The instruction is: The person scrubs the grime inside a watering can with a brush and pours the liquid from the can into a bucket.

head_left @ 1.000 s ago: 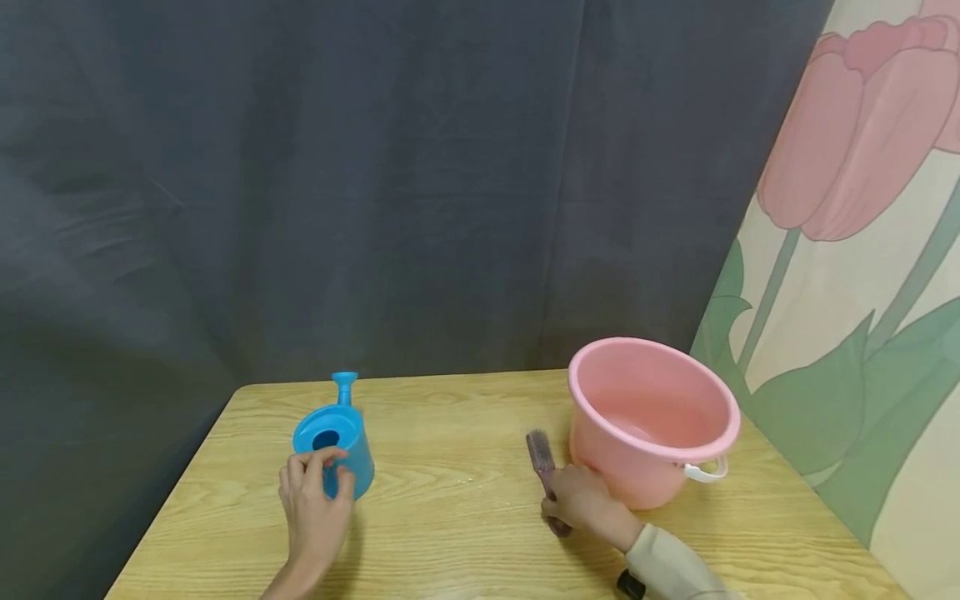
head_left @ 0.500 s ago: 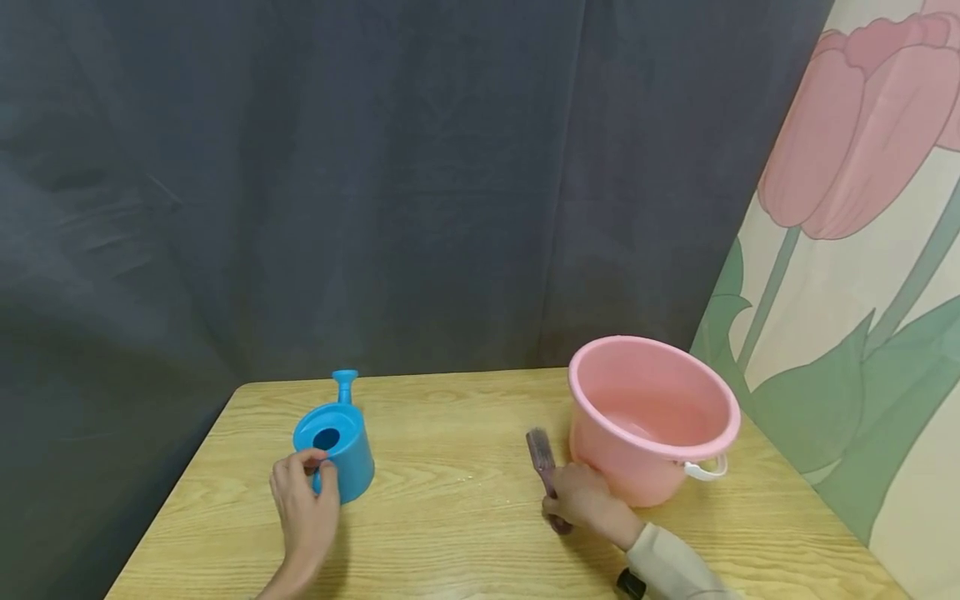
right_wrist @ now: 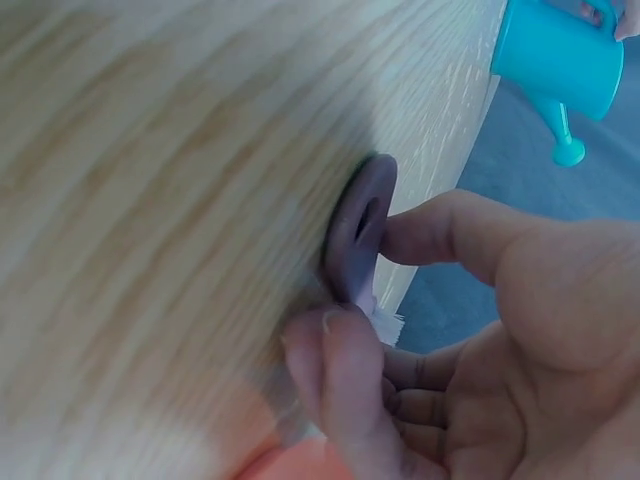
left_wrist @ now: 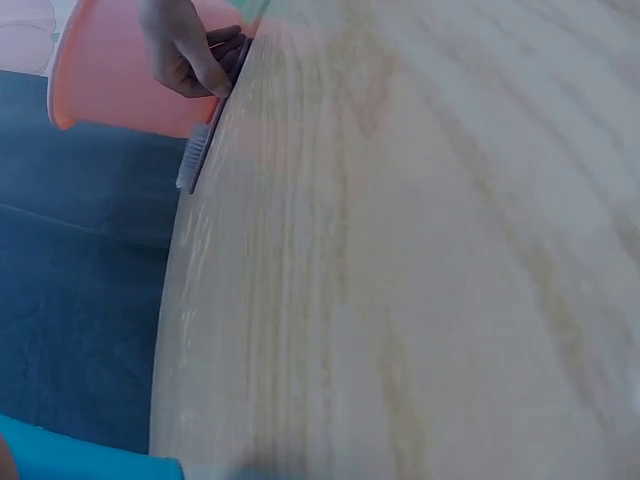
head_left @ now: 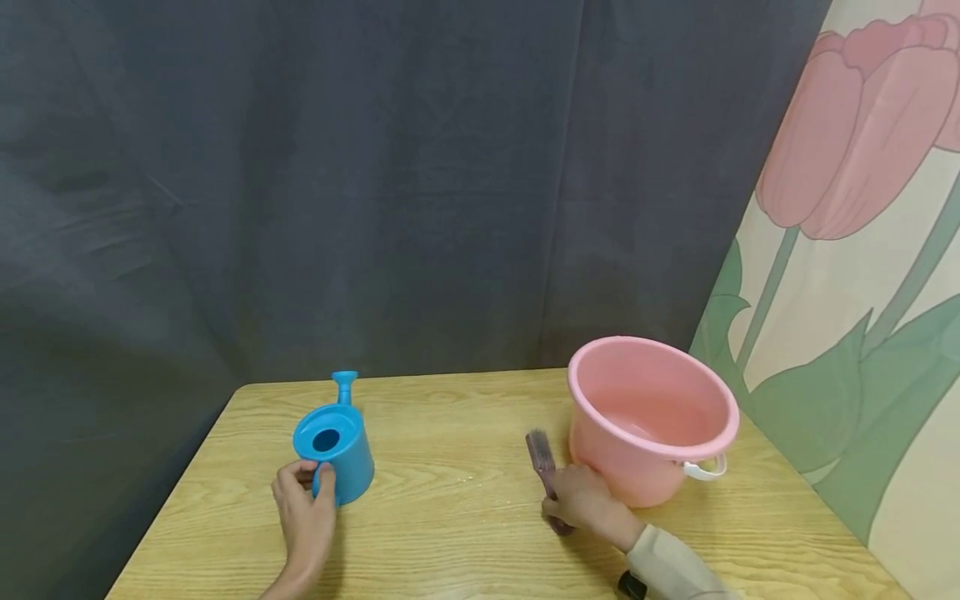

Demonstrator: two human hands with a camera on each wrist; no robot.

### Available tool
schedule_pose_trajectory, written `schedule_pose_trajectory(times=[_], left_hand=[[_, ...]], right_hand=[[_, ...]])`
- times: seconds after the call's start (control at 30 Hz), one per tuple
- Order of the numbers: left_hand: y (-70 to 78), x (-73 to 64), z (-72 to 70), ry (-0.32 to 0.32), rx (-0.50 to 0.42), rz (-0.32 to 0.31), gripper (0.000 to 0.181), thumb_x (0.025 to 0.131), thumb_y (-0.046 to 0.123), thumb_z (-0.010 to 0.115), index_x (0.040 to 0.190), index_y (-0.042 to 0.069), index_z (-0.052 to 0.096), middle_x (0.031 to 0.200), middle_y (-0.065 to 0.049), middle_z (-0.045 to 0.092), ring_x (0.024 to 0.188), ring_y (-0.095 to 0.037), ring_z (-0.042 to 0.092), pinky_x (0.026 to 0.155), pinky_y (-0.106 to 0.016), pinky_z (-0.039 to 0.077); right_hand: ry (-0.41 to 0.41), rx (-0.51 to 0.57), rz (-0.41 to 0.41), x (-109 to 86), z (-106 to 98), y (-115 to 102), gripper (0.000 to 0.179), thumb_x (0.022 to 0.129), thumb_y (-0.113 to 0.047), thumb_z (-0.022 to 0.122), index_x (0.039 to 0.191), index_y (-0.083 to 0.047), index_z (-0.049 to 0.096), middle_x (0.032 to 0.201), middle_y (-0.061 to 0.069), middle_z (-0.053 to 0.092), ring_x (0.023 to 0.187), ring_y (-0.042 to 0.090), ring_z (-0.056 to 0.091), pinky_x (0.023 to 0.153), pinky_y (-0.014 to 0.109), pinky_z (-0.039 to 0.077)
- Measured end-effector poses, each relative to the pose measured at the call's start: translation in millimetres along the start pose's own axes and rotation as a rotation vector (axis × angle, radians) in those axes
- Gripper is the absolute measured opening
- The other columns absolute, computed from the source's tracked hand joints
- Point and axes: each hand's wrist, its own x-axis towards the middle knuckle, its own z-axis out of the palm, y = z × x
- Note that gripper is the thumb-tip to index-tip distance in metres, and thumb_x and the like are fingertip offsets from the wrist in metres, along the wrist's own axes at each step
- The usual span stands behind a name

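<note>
On the left half of the table stands a blue watering can [head_left: 354,468], upright, with its spout and rose pointing away from me. My left hand [head_left: 306,507] pinches its loop handle between thumb and fingers. In the left wrist view only a strip of the can [left_wrist: 85,458] shows at the bottom corner. Near the pink bucket lies a purple-brown brush [head_left: 540,454], its bristle end pointing away. My right hand [head_left: 587,500] holds it by the handle. The right wrist view shows the handle's holed end [right_wrist: 360,225], with thumb and fingers on either side of it.
A pink bucket [head_left: 611,467] with a white handle [head_left: 705,472] stands at the right, directly beside my right hand. The wooden table [head_left: 450,533] ends at a dark curtain [head_left: 420,208] behind. A tulip-painted wall [head_left: 847,333] borders the right side.
My left hand has come down from over the watering can's top, slightly left and toward me, and taken hold of its handle. The right hand, brush and bucket have stayed in place.
</note>
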Motion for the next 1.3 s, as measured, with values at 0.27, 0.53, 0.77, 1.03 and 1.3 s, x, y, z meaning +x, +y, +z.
schedule_pose_trajectory(times=[0.27, 0.53, 0.77, 1.03, 1.3], left_hand=[[-11.0, -6.6, 11.7, -0.058, -0.042, -0.131, 0.035, 0.105, 0.023, 0.043, 0.121, -0.008, 0.035, 0.110, -0.025, 0.044, 0.106, -0.039, 0.045, 0.087, -0.052, 0.034], [-8.4, -4.5, 7.8, -0.144, 0.009, -0.195, 0.050, 0.106, 0.037, 0.039, 0.127, -0.008, 0.036, 0.116, -0.025, 0.045, 0.110, -0.040, 0.045, 0.090, -0.053, 0.035], [-7.9, -3.0, 1.6, -0.183, 0.054, -0.235, 0.051, 0.106, 0.043, 0.036, 0.124, -0.004, 0.040, 0.109, -0.019, 0.047, 0.097, -0.031, 0.046, 0.078, -0.043, 0.036], [-5.4, -1.4, -8.0, -0.237, 0.071, -0.240, 0.055, 0.105, 0.047, 0.038, 0.122, -0.005, 0.044, 0.112, -0.022, 0.056, 0.105, -0.037, 0.052, 0.079, -0.044, 0.040], [-0.4, -2.0, -9.9, -0.251, 0.051, -0.185, 0.049, 0.106, 0.040, 0.042, 0.123, -0.006, 0.047, 0.109, -0.018, 0.069, 0.106, -0.035, 0.063, 0.084, -0.040, 0.048]], right_hand=[[0.005, 0.038, 0.067, -4.3, 3, 4, 0.031, 0.067, -0.023, 0.074, 0.052, -0.018, 0.047, 0.052, -0.007, 0.045, 0.051, 0.014, 0.043, 0.046, 0.033, 0.038], [0.127, 0.039, 0.035, -6.4, 8, 3, 0.031, 0.063, -0.020, 0.074, 0.063, -0.012, 0.044, 0.060, 0.000, 0.043, 0.052, 0.019, 0.044, 0.048, 0.042, 0.043], [0.190, 0.064, 0.025, -3.5, 9, 1, 0.027, 0.066, -0.014, 0.073, 0.073, -0.008, 0.047, 0.060, 0.003, 0.047, 0.049, 0.023, 0.048, 0.044, 0.042, 0.042], [0.238, 0.045, 0.048, -0.8, 8, -4, 0.022, 0.075, -0.010, 0.068, 0.072, -0.007, 0.047, 0.061, 0.002, 0.045, 0.048, 0.023, 0.048, 0.042, 0.041, 0.041], [0.268, 0.032, 0.029, 0.1, 12, 0, 0.022, 0.079, -0.003, 0.068, 0.074, -0.004, 0.047, 0.060, 0.007, 0.048, 0.049, 0.027, 0.051, 0.044, 0.042, 0.044]])
